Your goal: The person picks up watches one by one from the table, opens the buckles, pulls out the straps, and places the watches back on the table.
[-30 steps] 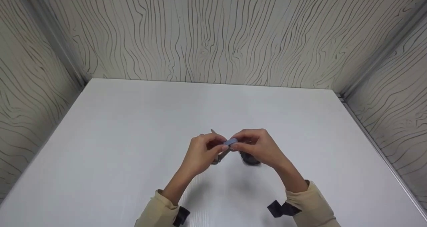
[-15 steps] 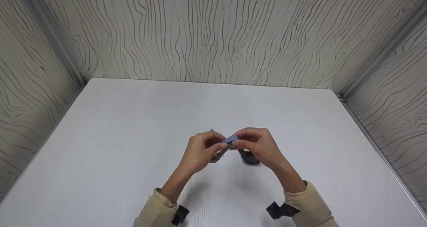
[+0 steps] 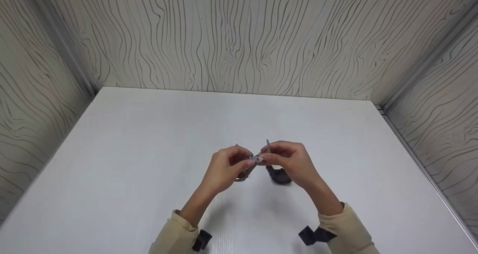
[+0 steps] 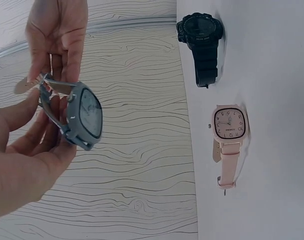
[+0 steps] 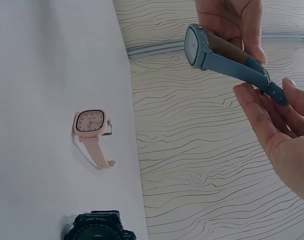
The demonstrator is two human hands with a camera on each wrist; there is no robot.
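A blue-grey wristwatch [image 5: 226,68] with a round face and a brown strap lining is held in the air between both hands. My left hand [image 3: 221,170] pinches its strap by the metal buckle. From the other side, my right hand [image 3: 297,163] pinches the strap's free end, which shows beyond the buckle in the right wrist view. The dial [image 4: 91,114] hangs away from the fingers in the left wrist view. In the head view the fingers hide most of this watch, and a thin strap end [image 3: 268,145] stands up by the right fingers.
On the white table [image 3: 149,153] lie a pink watch [image 4: 230,124] with a squarish face and a black sports watch [image 4: 200,29]. In the head view the black one sits just under the right hand. Wood-patterned panels [image 3: 231,41] enclose the table's back and sides.
The blue-grey strap piece between the fingertips has turned from lying flat to standing upright by the right fingers, baring the buckle. The right hand shifted slightly; the left is nearly still.
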